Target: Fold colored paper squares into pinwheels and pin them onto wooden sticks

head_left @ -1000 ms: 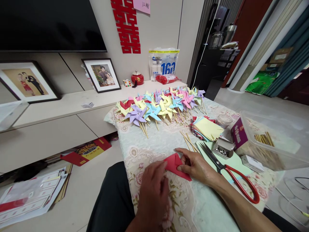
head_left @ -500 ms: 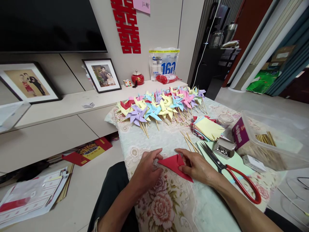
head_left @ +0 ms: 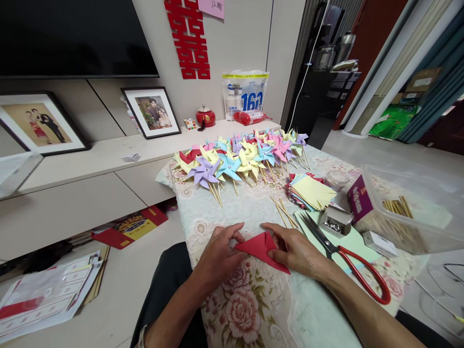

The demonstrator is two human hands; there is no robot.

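Note:
Over the floral tablecloth [head_left: 243,309], a red sheet of paper [head_left: 255,247] is folded into a triangle, its long side toward me. My right hand [head_left: 295,249] pinches it on the right, thumb on top and index finger stretched past the upper corner. At the triangle's left tip, my left hand [head_left: 219,251] closes its thumb and fingers around the corner; the exact contact is partly hidden. Just right of my right hand lie scissors with red handles [head_left: 357,270], blades apart, on pale green paper [head_left: 348,249]. Several thin wooden sticks [head_left: 283,211] lie beyond my right hand.
Several colourful paper pinwheels [head_left: 249,163] on sticks fill the table's far end. At right are a stack of cut paper [head_left: 312,191], a small box of metal pins [head_left: 336,221], a white box [head_left: 380,243] and a clear plastic tub [head_left: 409,227] of sticks.
My left fingers have shifted slightly at the paper's left tip, and the tip has moved a little left. My right hand keeps its pinch. The view has shifted very slightly.

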